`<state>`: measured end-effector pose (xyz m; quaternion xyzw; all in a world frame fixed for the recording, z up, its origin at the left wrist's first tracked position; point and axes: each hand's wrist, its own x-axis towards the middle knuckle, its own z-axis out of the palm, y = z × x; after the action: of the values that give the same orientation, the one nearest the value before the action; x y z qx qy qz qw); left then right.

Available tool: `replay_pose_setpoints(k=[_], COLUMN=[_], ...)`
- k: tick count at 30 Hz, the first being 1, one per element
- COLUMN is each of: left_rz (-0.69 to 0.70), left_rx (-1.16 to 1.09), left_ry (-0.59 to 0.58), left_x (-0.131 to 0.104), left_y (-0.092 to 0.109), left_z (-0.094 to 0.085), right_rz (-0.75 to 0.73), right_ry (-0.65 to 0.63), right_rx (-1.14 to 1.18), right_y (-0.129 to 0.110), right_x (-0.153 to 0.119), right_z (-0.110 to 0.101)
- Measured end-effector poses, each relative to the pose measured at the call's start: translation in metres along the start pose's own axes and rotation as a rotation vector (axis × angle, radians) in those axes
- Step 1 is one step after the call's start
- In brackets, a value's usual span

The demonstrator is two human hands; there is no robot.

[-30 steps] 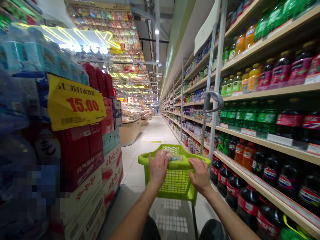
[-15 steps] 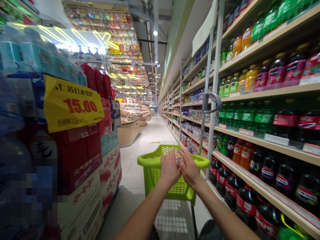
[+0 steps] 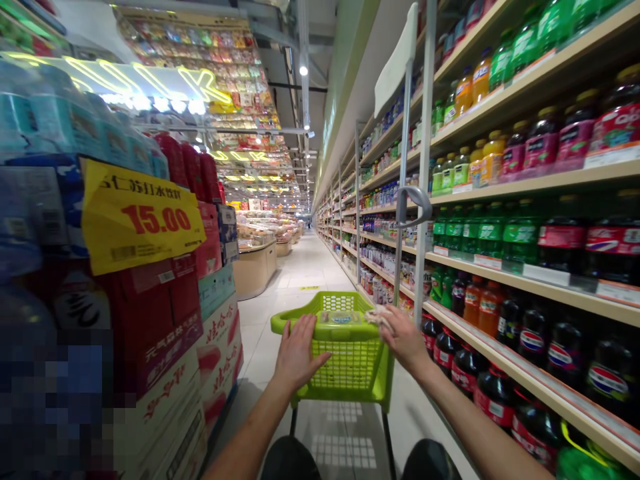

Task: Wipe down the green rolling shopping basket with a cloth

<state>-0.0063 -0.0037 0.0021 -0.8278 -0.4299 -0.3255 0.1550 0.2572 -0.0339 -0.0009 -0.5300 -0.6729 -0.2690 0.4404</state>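
Note:
A green shopping cart stands in front of me in the aisle. My left hand rests on the left part of its handle, fingers extended and thumb apart, holding nothing. In my right hand is a crumpled whitish cloth or tissue, pinched at the right part of the handle. Between the hands, a clear panel with a label shows in the middle of the handle.
Shelves of bottled drinks line the right side, with a grey ladder rail against them. Stacked drink cartons with a yellow price sign rise close on the left. Tiled floor runs ahead past wooden display counters.
My hands were together over the middle of the handle; they have moved apart, left and right. The whitish cloth has gone right with my right hand, and the handle's middle is uncovered.

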Motion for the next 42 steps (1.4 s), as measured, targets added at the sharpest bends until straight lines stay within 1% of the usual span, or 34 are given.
replay_pose_setpoints(k=[1, 2, 3, 5, 7, 9, 10, 12, 13, 15, 17, 18, 20, 22, 24, 26, 28, 30, 32, 34, 36, 38, 39, 40, 42], left_rz=[-0.005, -0.015, -0.026, -0.038, -0.03, -0.021, -0.017, -0.016, -0.019, -0.031, -0.045, -0.05, -0.057, -0.063, -0.061, -0.049, -0.043, -0.049, -0.064, -0.082, -0.09, -0.084, -0.077, -0.069, -0.059], left_rx=[0.009, 0.018, 0.028, 0.047, 0.062, 0.073, 0.078, 0.086, 0.088, 0.086, 0.076, 0.071, 0.066, 0.069, 0.075, 0.081, 0.086, 0.088, 0.085, 0.081, 0.08, 0.085, 0.088, 0.093, 0.099], left_ry=[0.012, 0.027, 0.046, 0.089, 0.122, 0.141, 0.146, 0.153, 0.158, 0.172, 0.185, 0.187, 0.178, 0.166, 0.159, 0.155, 0.155, 0.162, 0.173, 0.182, 0.183, 0.179, 0.176, 0.175, 0.173], left_x=[-0.001, -0.002, -0.002, -0.002, -0.001, -0.001, -0.001, -0.002, -0.002, -0.002, -0.001, -0.001, -0.001, -0.002, -0.002, -0.003, -0.002, -0.001, 0.0, 0.0, 0.0, -0.001, -0.002, -0.002, -0.003], left_y=[-0.001, 0.0, 0.0, 0.002, 0.002, 0.0, -0.002, -0.004, -0.004, -0.003, -0.001, 0.001, 0.004, 0.005, 0.005, 0.005, 0.006, 0.007, 0.01, 0.011, 0.011, 0.009, 0.007, 0.006, 0.004], left_z=[0.002, 0.004, 0.006, 0.011, 0.014, 0.015, 0.015, 0.015, 0.016, 0.016, 0.016, 0.016, 0.015, 0.014, 0.014, 0.014, 0.015, 0.017, 0.018, 0.018, 0.017, 0.015, 0.015, 0.014, 0.014], right_rz=[0.047, 0.073, 0.078, 0.031, -0.054, -0.13, -0.148, -0.114, -0.062, 0.091, 0.24, 0.295, 0.344, 0.323, 0.296, 0.302, 0.319, 0.315, 0.292, 0.204, 0.052, -0.089, -0.129, -0.15, -0.115], right_ry=[0.022, 0.035, 0.041, 0.027, -0.003, -0.033, -0.042, -0.027, -0.003, 0.072, 0.118, 0.105, 0.008, -0.134, -0.212, -0.214, -0.198, -0.202, -0.205, -0.18, -0.146, -0.116, -0.105, -0.089, -0.022], right_rx=[-0.033, -0.058, -0.07, -0.059, -0.015, 0.032, 0.048, 0.062, 0.064, 0.075, 0.123, 0.152, 0.181, 0.162, 0.134, 0.131, 0.141, 0.154, 0.161, 0.164, 0.168, 0.151, 0.133, 0.111, 0.062], right_y=[0.01, 0.014, 0.013, -0.005, -0.027, -0.038, -0.035, -0.017, -0.004, 0.022, 0.039, 0.043, 0.044, 0.041, 0.042, 0.047, 0.055, 0.058, 0.048, 0.024, -0.005, -0.025, -0.027, -0.025, -0.007], right_x=[-0.001, -0.001, -0.001, 0.0, 0.001, 0.001, 0.0, -0.003, -0.005, -0.005, 0.0, 0.005, 0.016, 0.027, 0.036, 0.042, 0.045, 0.042, 0.034, 0.022, 0.01, 0.002, -0.001, -0.002, -0.005], right_z=[-0.002, -0.003, -0.003, 0.002, 0.008, 0.011, 0.009, 0.0, -0.008, -0.028, -0.049, -0.057, -0.064, -0.056, -0.037, -0.018, -0.006, -0.004, -0.007, -0.011, -0.011, -0.008, -0.007, -0.006, -0.007])
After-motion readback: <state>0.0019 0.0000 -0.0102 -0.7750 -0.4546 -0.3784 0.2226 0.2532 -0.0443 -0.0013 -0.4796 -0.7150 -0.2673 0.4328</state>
